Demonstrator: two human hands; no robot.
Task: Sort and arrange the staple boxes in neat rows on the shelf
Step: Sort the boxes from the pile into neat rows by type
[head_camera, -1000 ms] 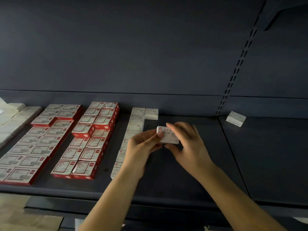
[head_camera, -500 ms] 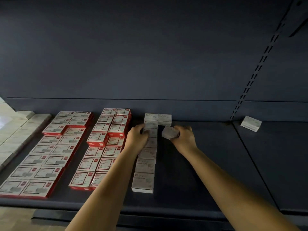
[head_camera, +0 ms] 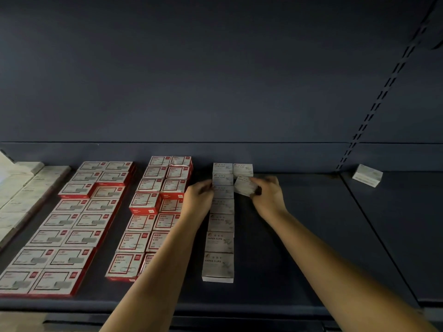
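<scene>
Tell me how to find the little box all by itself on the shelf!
Look along the dark shelf to its far right section, past the slotted upright post. Near the back wall sits one white box, turned at an angle. Every other box lies in a row or in a hand; this one stands alone.

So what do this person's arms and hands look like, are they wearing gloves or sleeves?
No gloves and no sleeves show. Both forearms are bare from the bottom edge of the picture up to the wrists, and the left hand and the right hand are bare too. No watch, ring or bracelet can be seen, though the dim light hides small details.
</scene>
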